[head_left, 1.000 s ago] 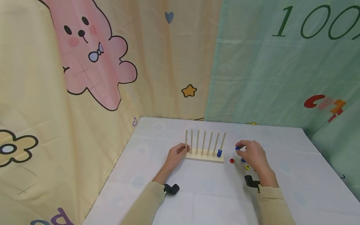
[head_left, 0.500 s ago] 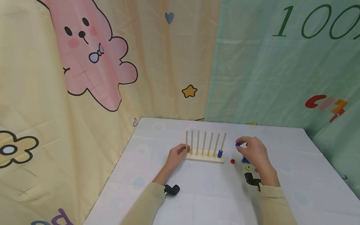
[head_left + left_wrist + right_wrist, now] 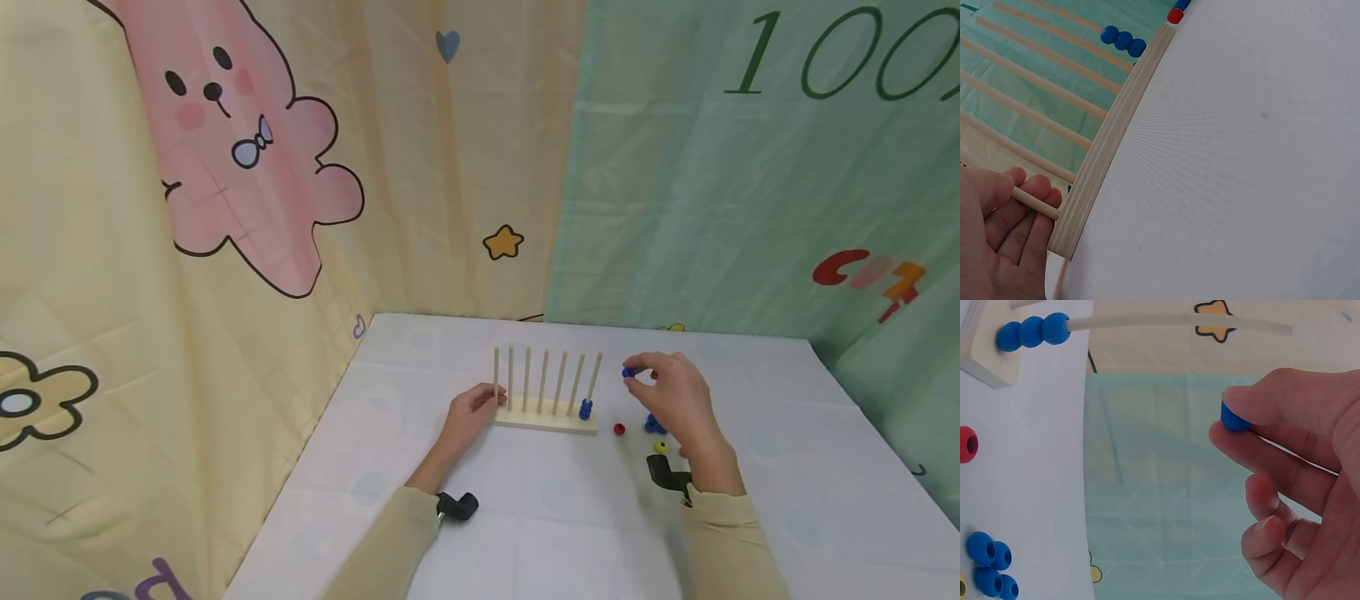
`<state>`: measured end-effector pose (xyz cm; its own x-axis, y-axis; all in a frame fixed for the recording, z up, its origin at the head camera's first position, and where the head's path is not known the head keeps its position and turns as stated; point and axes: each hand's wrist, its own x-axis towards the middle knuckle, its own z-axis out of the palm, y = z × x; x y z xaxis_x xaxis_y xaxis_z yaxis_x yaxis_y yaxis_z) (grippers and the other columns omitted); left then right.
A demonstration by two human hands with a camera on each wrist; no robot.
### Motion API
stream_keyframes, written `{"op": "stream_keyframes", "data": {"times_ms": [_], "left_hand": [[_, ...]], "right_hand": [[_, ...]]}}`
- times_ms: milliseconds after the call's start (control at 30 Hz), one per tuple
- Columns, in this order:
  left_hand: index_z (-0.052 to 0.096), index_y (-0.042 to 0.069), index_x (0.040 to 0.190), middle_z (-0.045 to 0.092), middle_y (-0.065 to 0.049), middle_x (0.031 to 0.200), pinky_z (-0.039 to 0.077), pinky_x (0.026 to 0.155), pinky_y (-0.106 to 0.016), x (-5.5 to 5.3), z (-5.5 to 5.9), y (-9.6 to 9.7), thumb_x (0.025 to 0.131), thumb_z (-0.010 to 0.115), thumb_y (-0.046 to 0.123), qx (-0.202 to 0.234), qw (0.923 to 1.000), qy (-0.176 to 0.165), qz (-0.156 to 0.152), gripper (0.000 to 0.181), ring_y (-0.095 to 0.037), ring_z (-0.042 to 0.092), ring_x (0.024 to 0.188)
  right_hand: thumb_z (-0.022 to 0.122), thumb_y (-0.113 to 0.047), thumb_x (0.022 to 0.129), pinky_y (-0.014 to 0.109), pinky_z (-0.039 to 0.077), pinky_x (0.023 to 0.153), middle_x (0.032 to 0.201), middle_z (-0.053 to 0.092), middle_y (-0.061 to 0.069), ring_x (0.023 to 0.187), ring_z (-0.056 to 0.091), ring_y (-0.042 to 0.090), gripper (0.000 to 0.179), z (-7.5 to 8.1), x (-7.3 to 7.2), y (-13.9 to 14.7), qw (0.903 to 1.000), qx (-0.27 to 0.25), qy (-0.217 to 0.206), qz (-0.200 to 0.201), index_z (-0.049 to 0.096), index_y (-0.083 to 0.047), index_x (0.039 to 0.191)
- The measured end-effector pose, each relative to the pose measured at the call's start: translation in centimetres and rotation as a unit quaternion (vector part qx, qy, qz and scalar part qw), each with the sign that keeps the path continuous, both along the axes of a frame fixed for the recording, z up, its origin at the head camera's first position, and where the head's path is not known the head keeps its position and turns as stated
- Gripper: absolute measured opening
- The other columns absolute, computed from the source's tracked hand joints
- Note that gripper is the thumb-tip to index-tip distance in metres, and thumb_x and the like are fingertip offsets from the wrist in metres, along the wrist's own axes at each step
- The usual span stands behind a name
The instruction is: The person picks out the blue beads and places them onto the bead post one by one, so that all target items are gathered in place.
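Note:
A wooden peg rack (image 3: 543, 423) with several upright pegs stands on the table. My left hand (image 3: 470, 412) is at its left end, thumb and fingers around the end peg (image 3: 1038, 204). Three blue beads (image 3: 1032, 332) are stacked at the bottom of the rightmost peg; the other pegs carry none. To the right of the rack and above the table, my right hand (image 3: 678, 402) pinches a blue bead (image 3: 1232, 420) between thumb and index finger. The bead is partly hidden by the thumb and is apart from the rightmost peg.
On the white-covered table (image 3: 555, 508) lie a red bead (image 3: 618, 429), a cluster of blue beads (image 3: 988, 565) and a yellow bead (image 3: 661, 447). An orange-red bead (image 3: 682, 452) shows partly behind the right wrist. Printed curtains (image 3: 450, 167) enclose the table's back and sides.
My right hand has risen and shifted slightly left with the blue bead, uncovering more of the loose blue beads. The left hand and the rack have stayed in place.

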<state>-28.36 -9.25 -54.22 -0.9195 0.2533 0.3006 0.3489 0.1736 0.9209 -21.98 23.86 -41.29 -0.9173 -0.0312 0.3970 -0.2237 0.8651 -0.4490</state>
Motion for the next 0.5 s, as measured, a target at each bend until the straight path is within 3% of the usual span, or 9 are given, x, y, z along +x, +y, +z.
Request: {"op": "stream_keyframes", "data": {"times_ms": [233,500], "left_hand": [[0.070,0.002,0.114,0.073,-0.008,0.106,0.051,0.090,-0.026,0.2,-0.3,-0.2,0.102,0.059,0.008,-0.007,1.0000,-0.005,-0.001,0.018,-0.021,0.067,0.104],[0.070,0.003,0.115,0.073,-0.009,0.107,0.051,0.090,-0.027,-0.1,-0.1,0.0,0.102,0.058,0.009,-0.005,1.0000,0.008,0.002,0.018,-0.023,0.067,0.105]], "right_hand": [[0.079,-0.013,0.087,0.047,0.048,0.071,0.098,0.073,0.007,0.090,0.057,0.028,0.021,-0.1,-0.2,-0.8,0.9987,-0.003,0.050,0.008,0.077,-0.009,0.108],[0.078,-0.010,0.088,0.042,0.044,0.070,0.099,0.073,0.008,0.089,0.055,0.027,0.024,0.8,-0.2,-1.9,0.9933,-0.023,0.113,0.004,0.075,-0.009,0.112]]}}
